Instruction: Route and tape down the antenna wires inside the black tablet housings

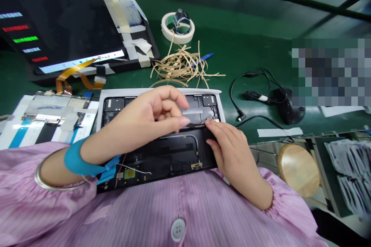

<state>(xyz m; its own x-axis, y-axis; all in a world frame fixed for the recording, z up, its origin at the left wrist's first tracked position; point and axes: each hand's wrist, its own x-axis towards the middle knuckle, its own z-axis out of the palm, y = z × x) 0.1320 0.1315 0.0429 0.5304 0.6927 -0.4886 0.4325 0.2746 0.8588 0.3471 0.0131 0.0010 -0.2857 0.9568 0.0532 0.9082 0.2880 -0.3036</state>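
A black tablet housing lies open across my lap edge, its internal parts showing, on a white sheet. My left hand hangs over its upper half, with fingers curled toward the thumb, near a silver foil strip. I cannot tell whether those fingers pinch anything. My right hand grips the housing's black panel at its upper edge, with fingertips along the edge and the thumb below. A blue wrist strap circles my left wrist. Part of the housing is hidden under both hands.
Behind the housing lie a tape roll, tan paper strips, a blue pen and a black cable. To the left are a taped display panel and an orange flex cable. A round wooden disc sits at right.
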